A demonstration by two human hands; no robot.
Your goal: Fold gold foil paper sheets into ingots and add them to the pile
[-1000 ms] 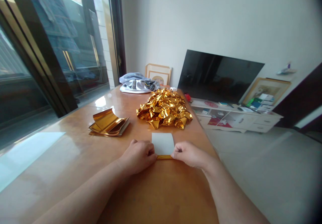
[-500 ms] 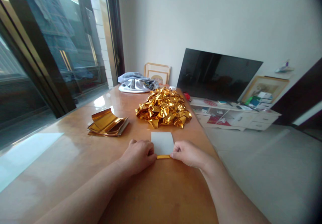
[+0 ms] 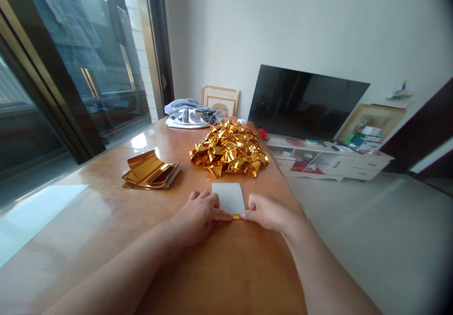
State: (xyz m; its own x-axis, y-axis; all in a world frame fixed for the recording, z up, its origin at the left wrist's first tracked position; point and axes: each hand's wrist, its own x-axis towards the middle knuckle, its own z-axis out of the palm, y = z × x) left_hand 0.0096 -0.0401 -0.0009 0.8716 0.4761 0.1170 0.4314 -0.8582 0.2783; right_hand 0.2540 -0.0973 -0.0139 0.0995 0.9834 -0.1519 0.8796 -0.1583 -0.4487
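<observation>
From the head view, a small rectangular sheet with a white upper face and a gold foil folded near edge [image 3: 229,197] lies flat on the glossy orange-brown wooden counter [image 3: 219,268]. The left hand [image 3: 197,216] presses its fingertips on that folded edge, its grip narrow and pinching the sheet. The right hand [image 3: 266,211] pinches the same edge at its right end. Beyond the sheet sits a heap of crumpled gold foil pieces [image 3: 230,149]. To the left lies a stack of flat gold foil sheets [image 3: 150,171] with the top one curling. A grey bundled cloth [image 3: 191,114] rests at the counter's far end.
</observation>
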